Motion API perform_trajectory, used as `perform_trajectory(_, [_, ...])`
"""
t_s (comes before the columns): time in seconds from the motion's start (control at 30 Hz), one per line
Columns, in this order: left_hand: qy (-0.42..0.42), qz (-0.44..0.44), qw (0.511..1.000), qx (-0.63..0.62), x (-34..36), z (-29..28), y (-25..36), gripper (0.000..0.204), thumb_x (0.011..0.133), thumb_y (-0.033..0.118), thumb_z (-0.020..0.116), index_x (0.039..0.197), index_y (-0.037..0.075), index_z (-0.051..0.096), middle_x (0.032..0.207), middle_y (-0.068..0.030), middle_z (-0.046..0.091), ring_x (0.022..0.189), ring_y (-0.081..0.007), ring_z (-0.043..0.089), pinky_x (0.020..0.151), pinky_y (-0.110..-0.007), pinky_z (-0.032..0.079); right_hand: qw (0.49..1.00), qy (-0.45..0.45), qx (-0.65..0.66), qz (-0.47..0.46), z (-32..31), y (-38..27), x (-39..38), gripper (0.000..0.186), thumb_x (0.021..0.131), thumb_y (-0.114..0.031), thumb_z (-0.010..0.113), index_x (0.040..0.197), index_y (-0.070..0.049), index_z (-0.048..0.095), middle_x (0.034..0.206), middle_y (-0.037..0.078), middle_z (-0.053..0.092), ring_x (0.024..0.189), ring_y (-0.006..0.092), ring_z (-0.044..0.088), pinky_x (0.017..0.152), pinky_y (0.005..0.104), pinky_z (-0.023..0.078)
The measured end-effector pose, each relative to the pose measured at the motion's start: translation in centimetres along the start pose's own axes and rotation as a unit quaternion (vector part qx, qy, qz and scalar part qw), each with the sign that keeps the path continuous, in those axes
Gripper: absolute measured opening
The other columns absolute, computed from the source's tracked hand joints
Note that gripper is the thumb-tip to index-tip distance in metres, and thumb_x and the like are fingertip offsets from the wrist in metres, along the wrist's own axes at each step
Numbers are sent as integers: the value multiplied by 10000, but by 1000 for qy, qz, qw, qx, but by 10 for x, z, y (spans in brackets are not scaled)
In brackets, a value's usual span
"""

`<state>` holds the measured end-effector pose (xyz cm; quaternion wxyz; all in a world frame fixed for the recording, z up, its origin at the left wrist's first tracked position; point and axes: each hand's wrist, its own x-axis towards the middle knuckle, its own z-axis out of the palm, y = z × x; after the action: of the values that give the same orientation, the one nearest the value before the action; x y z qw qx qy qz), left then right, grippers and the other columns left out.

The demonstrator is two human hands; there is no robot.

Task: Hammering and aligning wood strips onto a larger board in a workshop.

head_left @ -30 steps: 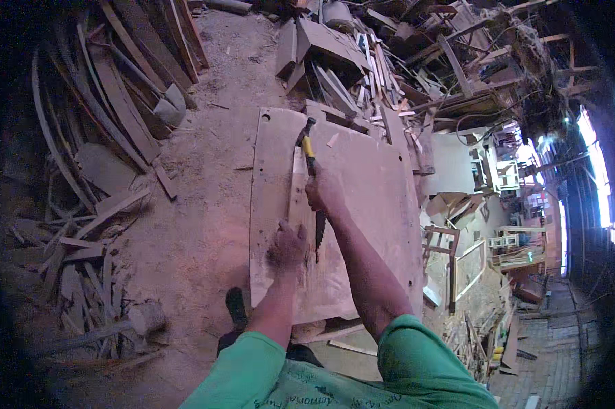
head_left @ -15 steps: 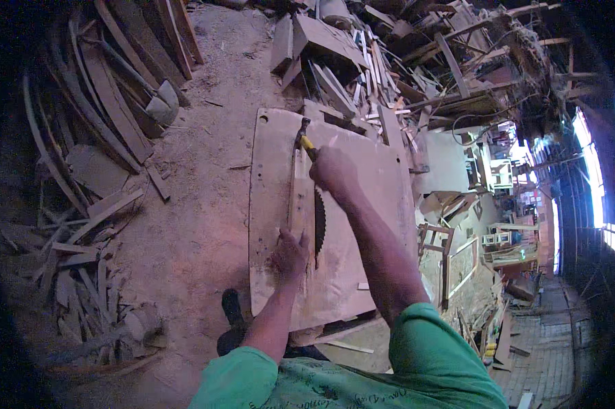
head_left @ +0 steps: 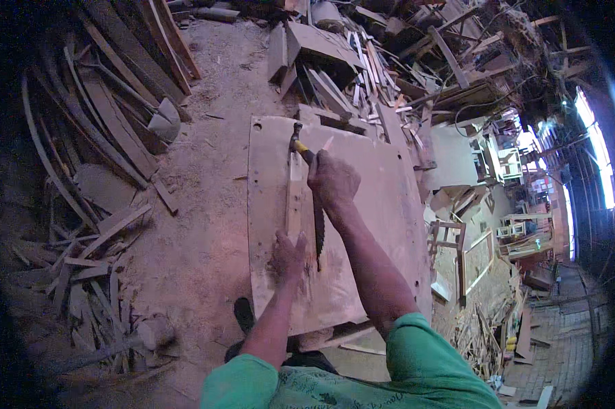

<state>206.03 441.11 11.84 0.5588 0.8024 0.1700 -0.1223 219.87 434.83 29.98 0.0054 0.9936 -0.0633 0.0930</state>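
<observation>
My right hand [head_left: 334,180] is closed round the handle of a hammer [head_left: 300,146] with a yellow band near its dark head. The hammer's head is over the far end of a narrow wooden strip [head_left: 294,194], which lies lengthwise on a pale saw table [head_left: 369,232]. At the strip's near end my left hand [head_left: 288,256] grips it, thumb and fingers on either side; its lower fingers are partly hidden. Just right of the strip, a toothed circular saw blade [head_left: 319,235] rises from the table's slot, between my left hand and right forearm. Its far part is hidden behind my right hand.
Long curved boards and a shovel [head_left: 164,121] lie at the left, above a heap of offcuts [head_left: 92,273]. Scrap wood and a box-like wooden piece [head_left: 321,48] crowd the table's far side. Wooden frames [head_left: 476,266] stand at the right. Sawdust covers the floor [head_left: 191,204].
The view has shifted slightly. My right hand has tilted the hammer a little, its head still by the strip's far end. My left hand stays at the near end.
</observation>
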Motion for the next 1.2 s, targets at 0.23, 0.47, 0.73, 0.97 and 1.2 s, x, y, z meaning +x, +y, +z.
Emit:
perform_trajectory(0.23, [-42, -31, 998, 25, 7, -17, 31, 786, 924, 622, 654, 1357, -3, 452, 1039, -286, 709, 995, -449, 701, 870, -550, 517, 999, -9, -18, 42, -54, 0, 134, 313, 856, -328, 685, 982, -48, 744, 952, 210, 755, 878, 389, 748, 752, 513, 585])
perform_trajectory(0.47, [7, 21, 995, -101, -5, -104, 12, 649, 977, 499, 652, 1397, 36, 477, 1053, -277, 717, 952, -385, 725, 795, -480, 553, 999, -19, -25, -44, -24, 25, 172, 234, 830, -241, 723, 925, -29, 749, 912, 201, 751, 867, 377, 749, 768, 511, 600])
perform_trajectory(0.73, [41, 68, 907, 414, -62, -118, -25, 644, 916, 479, 706, 1382, 82, 506, 1105, -215, 651, 939, -373, 691, 787, -533, 523, 881, -289, 358, 111, 33, 74, -2, 297, 885, -302, 713, 889, -6, 696, 687, 121, 651, 544, 202, 624, 490, 356, 491])
perform_trajectory(0.97, [91, 148, 871, 460, -69, -90, -28, 771, 842, 510, 766, 1387, 42, 488, 1201, -198, 602, 1076, -366, 650, 950, -534, 476, 657, -240, 685, 205, -2, 157, -114, 328, 904, -309, 764, 997, -6, 682, 708, 25, 618, 549, 128, 575, 496, 273, 454])
perform_trajectory(1.2, [58, 60, 912, 402, -21, -45, -8, 629, 824, 462, 794, 1179, -22, 607, 1207, -238, 674, 1174, -415, 633, 967, -494, 514, 647, -253, 694, 189, -34, 229, -322, 311, 895, -258, 789, 1062, -26, 665, 741, 11, 627, 615, 104, 601, 570, 270, 495])
